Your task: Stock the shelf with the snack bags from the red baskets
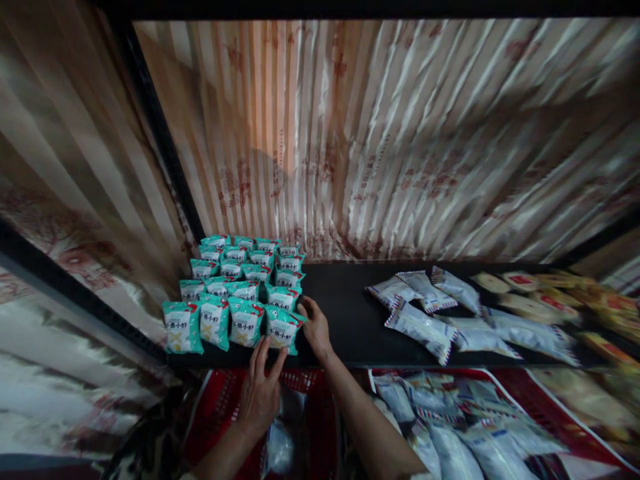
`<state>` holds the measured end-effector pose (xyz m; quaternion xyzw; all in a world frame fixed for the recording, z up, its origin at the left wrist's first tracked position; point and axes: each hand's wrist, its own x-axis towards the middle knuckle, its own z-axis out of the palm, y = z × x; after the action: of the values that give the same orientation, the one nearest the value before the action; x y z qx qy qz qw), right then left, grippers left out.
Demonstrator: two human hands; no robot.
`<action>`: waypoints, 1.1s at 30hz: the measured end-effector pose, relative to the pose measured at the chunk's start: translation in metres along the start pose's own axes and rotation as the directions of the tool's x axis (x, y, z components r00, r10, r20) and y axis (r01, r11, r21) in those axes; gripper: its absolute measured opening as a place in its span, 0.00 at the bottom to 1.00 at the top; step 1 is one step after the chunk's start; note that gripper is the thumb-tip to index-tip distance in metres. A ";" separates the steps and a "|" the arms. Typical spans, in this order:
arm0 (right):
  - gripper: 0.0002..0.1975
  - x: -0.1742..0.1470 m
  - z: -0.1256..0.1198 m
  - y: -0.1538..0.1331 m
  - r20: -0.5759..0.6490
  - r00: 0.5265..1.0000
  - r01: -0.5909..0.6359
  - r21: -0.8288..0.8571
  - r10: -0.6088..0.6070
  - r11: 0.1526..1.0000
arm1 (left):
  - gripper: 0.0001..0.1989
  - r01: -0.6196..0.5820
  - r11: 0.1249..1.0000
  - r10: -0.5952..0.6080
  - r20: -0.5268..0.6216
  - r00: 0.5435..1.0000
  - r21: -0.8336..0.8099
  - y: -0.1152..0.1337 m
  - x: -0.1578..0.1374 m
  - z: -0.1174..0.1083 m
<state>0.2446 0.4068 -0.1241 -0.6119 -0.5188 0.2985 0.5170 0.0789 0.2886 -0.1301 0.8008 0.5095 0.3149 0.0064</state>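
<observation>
Teal-and-white snack packets stand in tight rows at the left end of a black shelf. My left hand is below the front row, its fingers stretched up and apart. Its fingertips touch the lower edge of the front right snack packet. At that packet's right side is my right hand, its thumb and fingers slightly bent and apart against the edge. The packet stands upright between both hands. Part of the right hand's fingers is hidden from this angle.
Silver-white packets lie loosely on the shelf, with yellowish packages farther right. Below are a red basket and another basket of silvery packets. Black posts and a pleated curtain surround the shelf.
</observation>
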 end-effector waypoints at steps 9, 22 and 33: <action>0.17 0.025 0.006 0.000 0.102 0.994 -0.032 -0.109 0.044 0.994 | 0.38 0.010 0.996 -0.010 -0.002 1.000 -0.084 0.004 0.005 0.002; 0.17 0.041 -0.003 -0.014 0.108 0.993 0.063 -0.205 -0.041 0.977 | 0.38 0.050 0.996 -0.048 0.019 0.999 -0.078 0.003 0.004 0.007; 0.23 0.045 -0.008 0.010 0.136 0.989 0.070 -0.086 -0.058 0.994 | 0.36 0.061 0.996 -0.060 0.017 0.998 -0.072 0.002 0.003 0.012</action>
<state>0.2675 0.4472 -0.1239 -0.5965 -0.5846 0.2979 0.4623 0.0874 0.2936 -0.1377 0.7864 0.5218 0.3269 0.0488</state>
